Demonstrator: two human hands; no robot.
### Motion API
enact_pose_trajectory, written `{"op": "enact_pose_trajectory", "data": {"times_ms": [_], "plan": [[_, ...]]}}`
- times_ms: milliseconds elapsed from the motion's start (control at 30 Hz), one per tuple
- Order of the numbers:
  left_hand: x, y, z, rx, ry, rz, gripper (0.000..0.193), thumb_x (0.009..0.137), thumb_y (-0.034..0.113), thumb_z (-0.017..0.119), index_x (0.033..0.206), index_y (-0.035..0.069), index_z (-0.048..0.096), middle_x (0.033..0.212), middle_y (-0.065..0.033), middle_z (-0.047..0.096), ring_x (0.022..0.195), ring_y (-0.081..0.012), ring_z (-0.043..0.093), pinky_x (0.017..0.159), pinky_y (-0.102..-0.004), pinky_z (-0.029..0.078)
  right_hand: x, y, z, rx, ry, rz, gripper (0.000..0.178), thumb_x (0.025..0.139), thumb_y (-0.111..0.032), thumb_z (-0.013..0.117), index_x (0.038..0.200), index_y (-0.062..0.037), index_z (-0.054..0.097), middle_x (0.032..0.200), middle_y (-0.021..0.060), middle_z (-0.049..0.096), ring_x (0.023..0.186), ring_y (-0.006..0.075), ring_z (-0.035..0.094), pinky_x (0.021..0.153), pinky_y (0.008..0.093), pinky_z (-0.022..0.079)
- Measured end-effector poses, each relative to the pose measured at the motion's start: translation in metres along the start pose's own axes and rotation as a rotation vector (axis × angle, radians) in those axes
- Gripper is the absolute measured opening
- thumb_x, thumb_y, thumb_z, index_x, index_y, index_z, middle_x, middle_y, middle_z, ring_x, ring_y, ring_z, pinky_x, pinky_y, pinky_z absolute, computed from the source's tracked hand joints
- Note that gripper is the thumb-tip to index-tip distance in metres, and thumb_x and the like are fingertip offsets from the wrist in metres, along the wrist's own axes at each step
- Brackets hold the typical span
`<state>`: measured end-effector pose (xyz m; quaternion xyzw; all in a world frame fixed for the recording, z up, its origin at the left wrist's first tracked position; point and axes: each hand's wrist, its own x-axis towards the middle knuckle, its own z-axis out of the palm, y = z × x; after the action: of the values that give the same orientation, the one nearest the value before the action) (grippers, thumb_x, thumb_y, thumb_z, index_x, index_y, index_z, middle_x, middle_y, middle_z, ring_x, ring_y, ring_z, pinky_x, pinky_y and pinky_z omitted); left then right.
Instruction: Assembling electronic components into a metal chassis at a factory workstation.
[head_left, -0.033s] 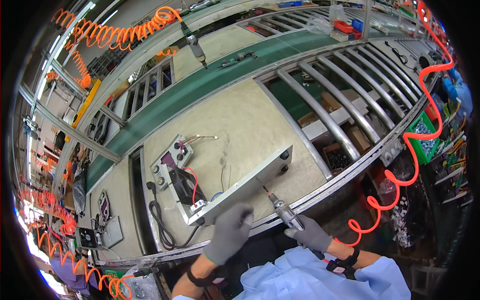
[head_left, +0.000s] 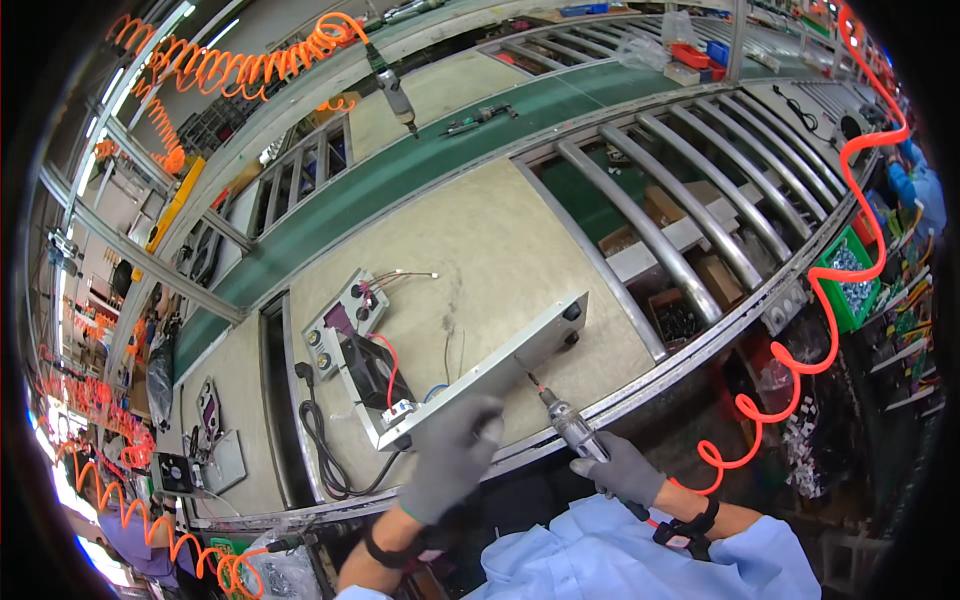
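My right hand (head_left: 622, 468), in a grey glove, is wrapped round a pneumatic screwdriver (head_left: 570, 425) joined to an orange coiled hose. Its bit points at the outer face of a light-grey metal chassis (head_left: 485, 377) standing on its side; whether it touches cannot be told. My left hand (head_left: 455, 455), also gloved and slightly blurred, hovers at the near lower edge of that panel with fingers curled; anything inside them is hidden. Behind the panel are a black fan (head_left: 372, 372), a red wire and a smaller bracket (head_left: 335, 318) with sockets and loose leads.
A black power cord (head_left: 318, 440) lies left of the chassis. Metal rollers (head_left: 650, 235) run to the right, and a green belt (head_left: 440, 145) passes behind. Another screwdriver (head_left: 393, 95) hangs over the belt. A green bin (head_left: 852, 280) of small parts stands right. People work at both sides.
My left hand has shifted slightly left and toward me, its fingers still curled. My right hand, screwdriver and chassis look practically unchanged.
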<state>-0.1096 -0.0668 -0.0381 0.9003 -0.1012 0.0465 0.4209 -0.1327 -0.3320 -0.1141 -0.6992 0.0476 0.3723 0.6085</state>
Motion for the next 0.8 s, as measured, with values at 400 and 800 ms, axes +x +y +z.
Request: {"op": "enact_pose_trajectory", "data": {"times_ms": [400, 800], "plan": [[0.173, -0.068, -0.033, -0.217, -0.567, -0.724, 0.024, 0.092, 0.017, 0.069, 0.105, -0.003, 0.071, 0.086, -0.0049, 0.070, 0.073, -0.0105, 0.067, 0.063, -0.0245, 0.056, 0.003, 0.006, 0.002, 0.024, 0.039, 0.009, 0.040, 0.088, -0.030, 0.075, 0.110, -0.0020, 0.059, 0.072, 0.0040, 0.058, 0.054, 0.0115, 0.056, 0.050, 0.0297, 0.048], [0.177, -0.127, 0.050, -0.065, -0.916, -0.363, 0.034, 0.077, 0.006, 0.067, 0.109, -0.001, 0.076, 0.086, -0.0079, 0.071, 0.068, -0.0117, 0.060, 0.057, -0.0290, 0.048, 0.002, -0.001, 0.005, 0.047, 0.033, 0.121, 0.046, 0.086, -0.036, 0.077, 0.112, -0.0027, 0.059, 0.077, 0.0043, 0.059, 0.057, 0.0107, 0.056, 0.053, 0.0290, 0.048]]}}
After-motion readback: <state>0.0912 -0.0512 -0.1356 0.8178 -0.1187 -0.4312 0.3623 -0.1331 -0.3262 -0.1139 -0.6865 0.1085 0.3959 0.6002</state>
